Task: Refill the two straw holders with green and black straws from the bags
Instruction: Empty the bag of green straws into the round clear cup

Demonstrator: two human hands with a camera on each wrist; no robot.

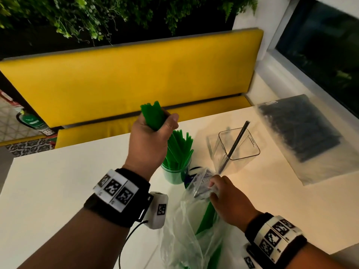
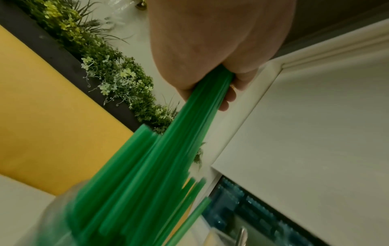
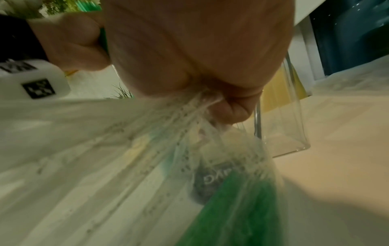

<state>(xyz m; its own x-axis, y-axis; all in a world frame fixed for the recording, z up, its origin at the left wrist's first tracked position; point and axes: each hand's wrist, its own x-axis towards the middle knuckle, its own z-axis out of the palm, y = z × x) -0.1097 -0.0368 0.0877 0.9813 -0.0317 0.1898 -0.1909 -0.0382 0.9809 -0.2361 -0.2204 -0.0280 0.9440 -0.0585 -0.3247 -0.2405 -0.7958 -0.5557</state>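
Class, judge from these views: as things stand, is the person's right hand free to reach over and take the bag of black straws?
Probably not yet. The right hand grips the bag of green straws. The path to the bag of black straws looks open, past the square holder, once it lets go.

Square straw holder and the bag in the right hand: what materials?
Square holder: looks like clear rigid acrylic or glass, glossy; see-through walls, bright edge glints. Which one, can't tell. Bag gripped by the right hand: thin clear plastic film; it crumples and wrinkles.

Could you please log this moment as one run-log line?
left hand: grips green straws above round holder | right hand: holds green-straw bag | square holder: nearly empty
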